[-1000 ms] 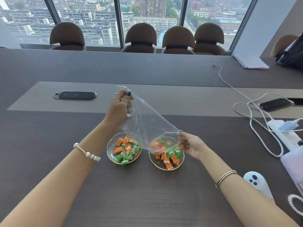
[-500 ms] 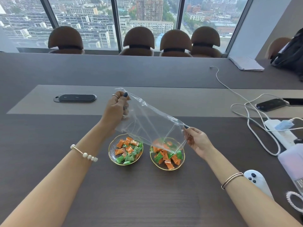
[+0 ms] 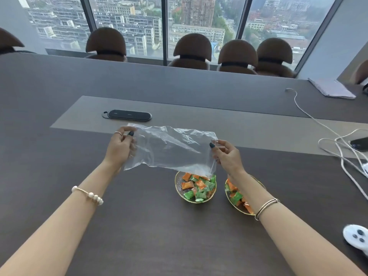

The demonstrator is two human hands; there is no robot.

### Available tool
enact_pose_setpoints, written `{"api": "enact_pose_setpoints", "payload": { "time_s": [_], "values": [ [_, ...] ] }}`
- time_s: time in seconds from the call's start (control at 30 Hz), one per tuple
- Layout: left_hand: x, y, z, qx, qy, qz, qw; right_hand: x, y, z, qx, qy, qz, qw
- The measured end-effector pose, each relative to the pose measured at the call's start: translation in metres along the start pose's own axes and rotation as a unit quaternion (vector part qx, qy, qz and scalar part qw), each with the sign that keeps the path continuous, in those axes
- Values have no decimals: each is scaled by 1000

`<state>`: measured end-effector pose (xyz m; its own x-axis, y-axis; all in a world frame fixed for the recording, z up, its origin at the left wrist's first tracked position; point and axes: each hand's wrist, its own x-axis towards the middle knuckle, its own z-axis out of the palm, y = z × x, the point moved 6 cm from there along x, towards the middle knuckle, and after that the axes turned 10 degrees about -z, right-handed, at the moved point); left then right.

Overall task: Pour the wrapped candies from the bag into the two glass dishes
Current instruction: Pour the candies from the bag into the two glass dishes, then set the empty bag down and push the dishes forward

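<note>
Clear plastic, crumpled and see-through, makes up the bag, which hangs in the air above the desk, stretched flat between both hands with no candy visible inside it. The left hand pinches the bag's upper left corner, its fingers closed on the film; the right hand pinches the upper right corner in the same way, thumb and fingers shut on the plastic. The bag's lower right corner dips just over the left glass dish, a gold-rimmed bowl heaped with orange and green wrapped candies. Just beside it, toward the desk's right edge, sits the right glass dish (largely hidden under the right forearm), also holding orange and green candies. Both dishes stand on the dark wood near the middle of the desk.

Farther out, a black oval panel is set into the lighter central strip of the desk. White cables trail along the right edge, and a white controller lies near the front right corner. A pearl bracelet circles the left wrist, a thin bangle the right. Brown chairs line the desk's far edge.
</note>
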<state>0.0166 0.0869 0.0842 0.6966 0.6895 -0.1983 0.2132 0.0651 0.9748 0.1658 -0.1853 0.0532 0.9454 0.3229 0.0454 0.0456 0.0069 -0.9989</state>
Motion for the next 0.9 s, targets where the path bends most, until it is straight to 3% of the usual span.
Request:
{"api": "enact_pose_setpoints", "payload": {
  "time_s": [0.33,0.43,0.53,0.63,0.73,0.8,0.9],
  "values": [
    [44,-91,-150,99,110,-61,987,-5,56,148,-56,-36,41,997],
    [49,-108,-169,196,143,-65,968,-7,75,172,-116,-41,50,991],
    [62,-125,-170,311,119,-50,942,-7,96,178,-208,-31,51,976],
    [73,-145,-159,349,79,-87,930,-10,113,178,-250,-42,70,965],
    [77,-155,-148,467,59,-143,871,-14,122,179,-283,-98,86,950],
    [77,-147,-138,526,83,-114,839,-16,120,172,-281,-109,83,950],
    [72,-118,-106,513,117,-8,850,-15,105,140,-235,-52,58,969]
  ]
}}
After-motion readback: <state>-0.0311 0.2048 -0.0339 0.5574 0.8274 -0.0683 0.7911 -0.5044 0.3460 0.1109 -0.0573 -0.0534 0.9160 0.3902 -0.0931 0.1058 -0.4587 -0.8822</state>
